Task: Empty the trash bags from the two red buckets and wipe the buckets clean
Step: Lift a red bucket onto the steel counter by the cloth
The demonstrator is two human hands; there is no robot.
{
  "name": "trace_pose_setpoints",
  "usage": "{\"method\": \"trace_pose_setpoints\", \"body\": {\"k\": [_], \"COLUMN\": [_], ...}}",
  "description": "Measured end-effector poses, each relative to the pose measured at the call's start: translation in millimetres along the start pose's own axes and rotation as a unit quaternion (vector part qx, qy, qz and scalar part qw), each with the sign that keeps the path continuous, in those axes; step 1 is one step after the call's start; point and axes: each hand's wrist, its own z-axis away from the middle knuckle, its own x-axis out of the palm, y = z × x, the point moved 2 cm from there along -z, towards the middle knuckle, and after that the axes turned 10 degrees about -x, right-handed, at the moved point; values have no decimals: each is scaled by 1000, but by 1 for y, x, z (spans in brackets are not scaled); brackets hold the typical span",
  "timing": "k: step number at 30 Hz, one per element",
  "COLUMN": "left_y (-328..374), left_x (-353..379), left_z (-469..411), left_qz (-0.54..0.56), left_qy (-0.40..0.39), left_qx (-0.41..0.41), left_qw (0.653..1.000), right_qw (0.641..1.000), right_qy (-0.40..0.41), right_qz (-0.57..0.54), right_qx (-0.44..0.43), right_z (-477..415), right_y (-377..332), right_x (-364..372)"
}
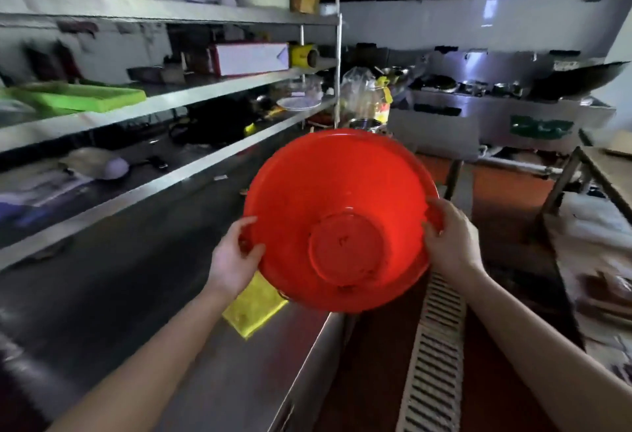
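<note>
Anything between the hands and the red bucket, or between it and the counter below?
Nothing visible. Left hand and right hand grip the round red plastic bucket directly by its rim; no bag lines it. On the stainless steel counter below, a flat yellow cloth lies partly hidden by the bucket.

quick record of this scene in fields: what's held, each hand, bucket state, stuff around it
held: bucket, red, in the air above the counter edge
left hand: grips the bucket's left rim
right hand: grips the right rim
bucket tilt: tipped, opening faces the camera
inside: no bag visible; a few dark specks near the base
cloth: yellow, lies on the steel counter, partly hidden by the bucket
tray: green, on a shelf at the left
floor: drain grate below the right arm
</note>
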Motion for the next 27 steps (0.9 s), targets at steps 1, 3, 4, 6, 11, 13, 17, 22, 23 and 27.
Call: {"method": "trace_pose_setpoints", "body": {"k": [1,3,4,6,11,13,17,22,23,27], "left_y": [-2,-7,-11,-22,-59,-74,-103,-113,-113,-112], "left_x": [-9,-29,-39,-59,-103,-115,-136,-165,-169,-178], "left_z": [-5,-13,-17,-23,-44,-51,-53,-41,-34,-2], "left_qz": [-1,-14,-23,-34,-59,-74,-58,-69,-71,-87], "left_qy": [26,73,96,144,244,275,327,413,430,486], "left_qx": [-5,-17,-26,-46,-84,-96,-145,-202,-210,-243], "left_qw": [1000,997,995,988,964,954,932,886,875,835], "right_qw": [1000,997,994,988,967,958,936,905,897,858], "right_qy": [-11,-28,-41,-71,-133,-160,-228,-297,-311,-367], "right_qz": [-11,-38,-53,-80,-146,-170,-198,-232,-239,-272], "right_qx": [-24,-68,-86,-113,-162,-165,-179,-199,-204,-232], "right_z": [-17,-47,-59,-83,-124,-135,-147,-151,-149,-140], "right_y": [-5,-18,-25,-43,-85,-97,-125,-164,-171,-200], "right_x": [14,43,58,91,184,220,282,341,350,382]}}
